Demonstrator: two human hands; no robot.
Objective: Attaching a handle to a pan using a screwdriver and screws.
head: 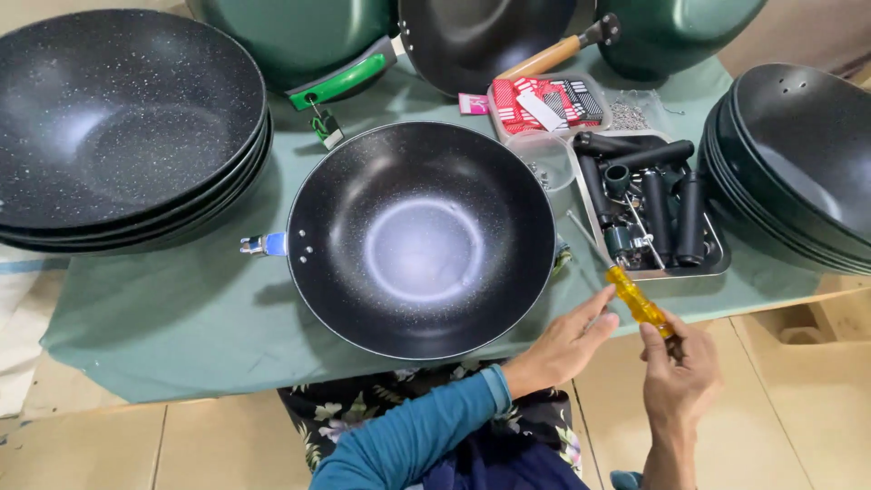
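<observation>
1. On the table, a green cloth (181, 308) covers the top; pale tan floor shows below its edge.
2. One black speckled non-stick wok (420, 238) lies open side up at the centre, in front of you.
3. Two stacks of the same black woks flank it, a left stack (122, 127) and a right stack (803, 168).
4. One metal tray (717, 259) holds several black handles (655, 213).
5. Your right hand (680, 372) grips one yellow-handled screwdriver (641, 303), just off the wok's right rim.
6. Your left hand (567, 345) is loosely open, fingertips touching the screwdriver.
</observation>
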